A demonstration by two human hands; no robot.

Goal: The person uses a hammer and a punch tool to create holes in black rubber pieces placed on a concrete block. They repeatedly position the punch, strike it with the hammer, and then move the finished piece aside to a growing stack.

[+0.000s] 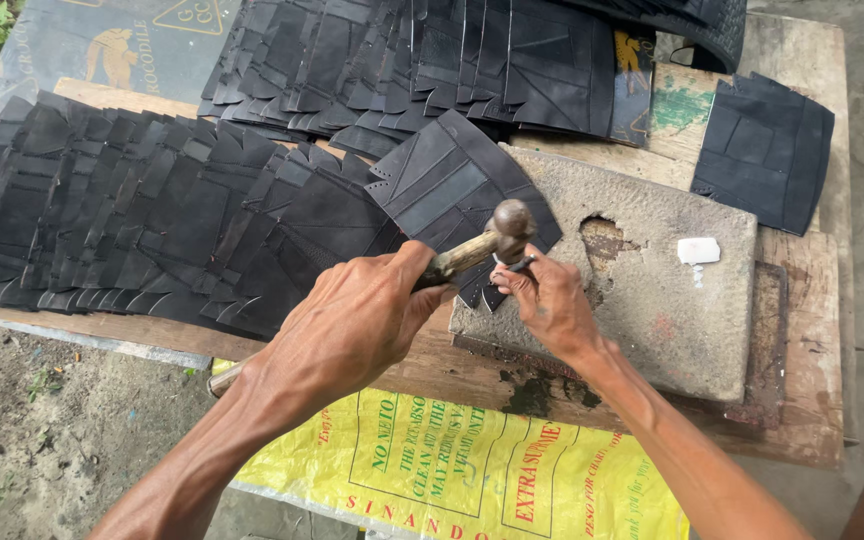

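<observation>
Black cut piece [457,190] lies at frame centre on the stone slab [642,290] — a hard backing. Right hand [550,300] pinches a punch [514,265] upright; left hand [352,325] fingers are wrapped round the hammer [492,238] — head poised above it.

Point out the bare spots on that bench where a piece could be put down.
Bare room: the stone slab right of the right hand, around the white chip; the wood strip beyond it. Crowded: black pieces overlap left of the left hand and along the back.

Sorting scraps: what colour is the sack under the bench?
Yellow sack with green and red print, head view.
</observation>
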